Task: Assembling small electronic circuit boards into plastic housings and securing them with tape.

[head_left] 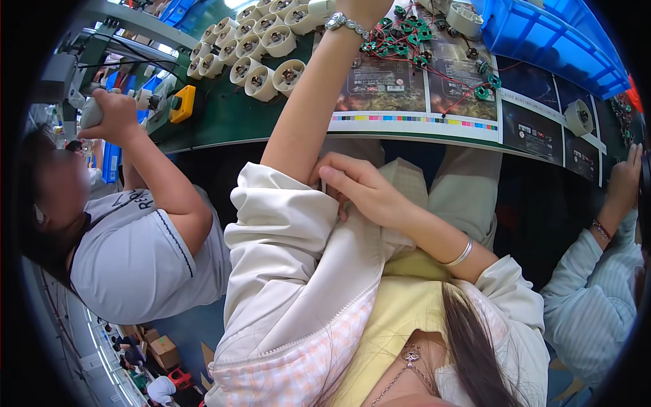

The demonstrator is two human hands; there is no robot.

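1. One cream jacket sleeve (278,210), bunched above the left elbow, lies nearest. The cloth looks light, soft and limp; the thick folded edge would be the best place to take hold, with little risk of harm.
2. Just beyond it, the right hand (364,191) lies at the inner bend of the left elbow, beside that folded edge. Its fingers are curled inward; whether they pinch cloth or only touch skin, I cannot tell. A silver bangle (461,252) circles the right wrist.
3. The left forearm reaches over the green tabletop (224,114), wearing a bracelet watch (335,21). The left hand (370,5) is cut off by the upper edge, so its finger state cannot be told.
4. Under and beside that forearm lie printed sheets (386,91). Wired round green circuit boards (422,35) sit on them near the left hand; these look light and fragile, best held by the rims, with red leads prone to snagging.
5. White cylindrical housings (278,42) stand grouped left of the forearm, seemingly stiff and light, suited to a grip around the outer wall.
6. Farther right sits a blue plastic crate (542,54). Co-workers flank the person on both sides.
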